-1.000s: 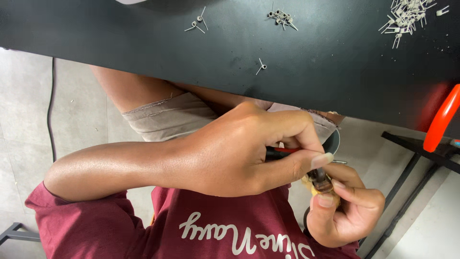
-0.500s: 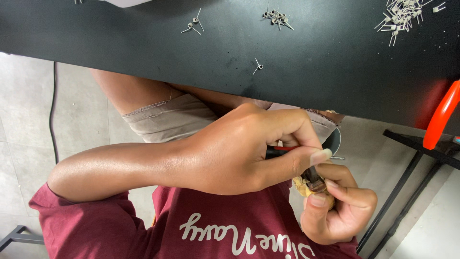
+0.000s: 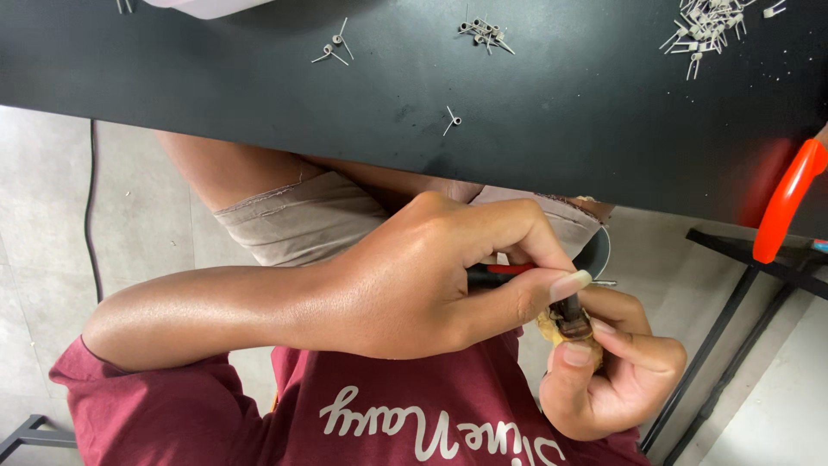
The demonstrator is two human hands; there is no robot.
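Hands meet below the near edge of the black worktop (image 3: 259,78), over the person's lap. One hand (image 3: 431,276), its side unclear from this inverted view, grips a red-and-black hand tool (image 3: 500,273). The other hand (image 3: 617,371) pinches a small dark part (image 3: 573,324) at the tool's tip. Small metal springs (image 3: 483,30) lie scattered toward the worktop's far edge.

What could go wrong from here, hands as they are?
1. The red-and-black tool in the left hand bears on the small dark part right by the right hand thumb; a slip could jab it.
2. The work is over the lap, off the black table; a dropped part would likely fall to the floor.
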